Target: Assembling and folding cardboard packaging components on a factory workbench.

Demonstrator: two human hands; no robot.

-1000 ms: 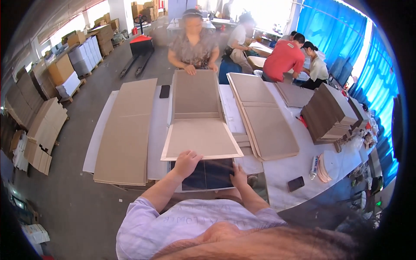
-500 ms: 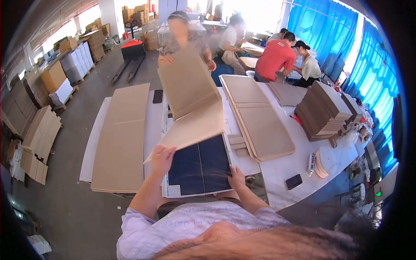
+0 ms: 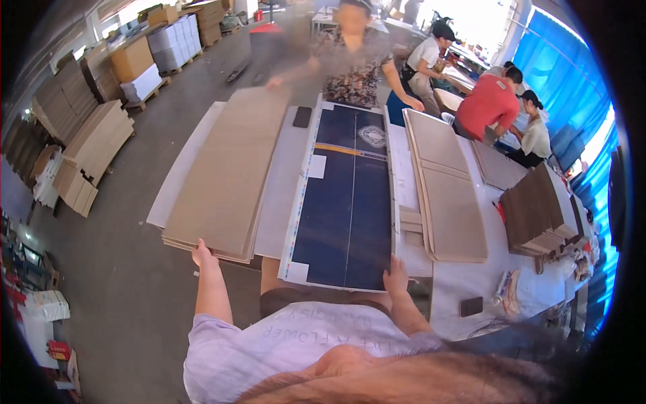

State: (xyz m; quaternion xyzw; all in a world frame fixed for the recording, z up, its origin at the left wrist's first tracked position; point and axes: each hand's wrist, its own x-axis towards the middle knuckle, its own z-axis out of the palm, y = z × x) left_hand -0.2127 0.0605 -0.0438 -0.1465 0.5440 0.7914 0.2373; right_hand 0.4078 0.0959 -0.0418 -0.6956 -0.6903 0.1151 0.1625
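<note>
My left hand (image 3: pixel 204 252) is closed on the near edge of a long brown cardboard sheet (image 3: pixel 225 161), the top one of a stack on the left of the table. My right hand (image 3: pixel 397 275) grips the near right edge of a long dark blue printed sheet (image 3: pixel 343 222) with white margins and a thin centre line. Its fingertips lie along that edge. A pale round pattern shows at the sheet's far end, where an orange strip (image 3: pixel 346 151) crosses it. Opposite me, a co-worker's hand (image 3: pixel 276 82), blurred, is at the cardboard's far end.
Folded cardboard panels (image 3: pixel 452 195) lie right of the blue sheet, beside small cardboard pieces (image 3: pixel 410 222). Farther right stand a tall cardboard stack (image 3: pixel 538 209) and a dark phone (image 3: pixel 471 307). Another phone (image 3: pixel 302 117) lies between the left stack and the blue sheet. Other people work behind.
The creased cardboard sheet has moved left off the blue sheet onto the left stack, lying flat. My left hand went with it. The blue sheet is now uncovered; the view has shifted.
</note>
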